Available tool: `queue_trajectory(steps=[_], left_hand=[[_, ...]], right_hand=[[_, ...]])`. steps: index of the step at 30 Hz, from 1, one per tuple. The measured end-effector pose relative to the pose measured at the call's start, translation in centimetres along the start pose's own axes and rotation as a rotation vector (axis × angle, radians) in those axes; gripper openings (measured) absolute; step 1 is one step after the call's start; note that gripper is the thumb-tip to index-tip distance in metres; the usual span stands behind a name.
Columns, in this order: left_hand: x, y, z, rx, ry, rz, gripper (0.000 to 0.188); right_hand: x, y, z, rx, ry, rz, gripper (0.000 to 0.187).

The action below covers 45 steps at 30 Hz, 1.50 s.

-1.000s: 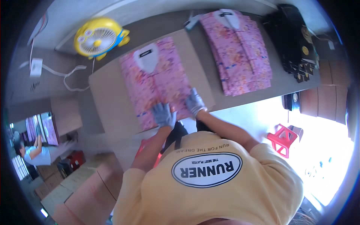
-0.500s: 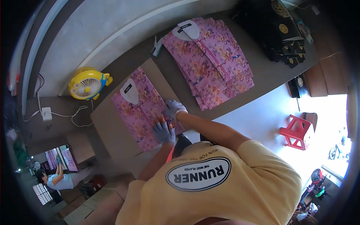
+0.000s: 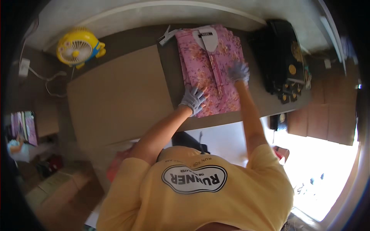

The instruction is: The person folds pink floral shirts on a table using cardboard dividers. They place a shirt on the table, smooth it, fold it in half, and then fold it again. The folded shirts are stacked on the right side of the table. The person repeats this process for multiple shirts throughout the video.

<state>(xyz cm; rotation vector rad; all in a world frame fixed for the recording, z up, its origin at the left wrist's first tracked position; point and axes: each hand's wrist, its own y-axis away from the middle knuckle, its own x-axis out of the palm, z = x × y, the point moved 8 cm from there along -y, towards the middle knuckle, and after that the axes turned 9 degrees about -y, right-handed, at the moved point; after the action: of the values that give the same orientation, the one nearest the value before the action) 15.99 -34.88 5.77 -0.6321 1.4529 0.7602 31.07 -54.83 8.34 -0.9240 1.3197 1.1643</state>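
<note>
A stack of folded pink floral garments (image 3: 210, 81) with white collar inserts lies on the dark table. My left hand (image 3: 192, 100), in a grey glove with bare fingertips, rests flat on the stack's near left side, fingers spread. Farther up, at the right edge of the stack, my gloved right hand (image 3: 239, 72) lies with its fingers stretched out, somewhat blurred. Neither hand grips anything. Left of the stack is a bare brown cardboard sheet (image 3: 123, 92).
A yellow and blue fan (image 3: 79, 48) stands at the back left. Behind the stack's left corner lies a grey and white tool-like object (image 3: 167, 36). Black garments with gold emblems (image 3: 281, 57) are piled at the right, with black tags (image 3: 289, 92) beside them. Brown boxes (image 3: 320, 115) stand beyond.
The folded pink garment has left the cardboard sheet and now appears to lie on the stack. Both hands have moved right with it, and the view has turned.
</note>
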Motion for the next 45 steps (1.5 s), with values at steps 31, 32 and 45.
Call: queue_trajectory(steps=[31,32,45], left_hand=[[6.2,48.7,29.3,-0.795,0.402,-0.175,0.044],[6.5,49.5,30.1,-0.813,0.276,-0.161,0.047],[8.9,53.7,33.1,-1.165,0.045,-0.219,0.061]], right_hand=[[9.4,11.8,24.8,0.130,-0.456,0.070,0.047],[9.7,11.6,24.5,0.106,-0.408,0.120,0.047],[8.9,8.4,20.8,0.020,-0.547,-0.035,0.042]])
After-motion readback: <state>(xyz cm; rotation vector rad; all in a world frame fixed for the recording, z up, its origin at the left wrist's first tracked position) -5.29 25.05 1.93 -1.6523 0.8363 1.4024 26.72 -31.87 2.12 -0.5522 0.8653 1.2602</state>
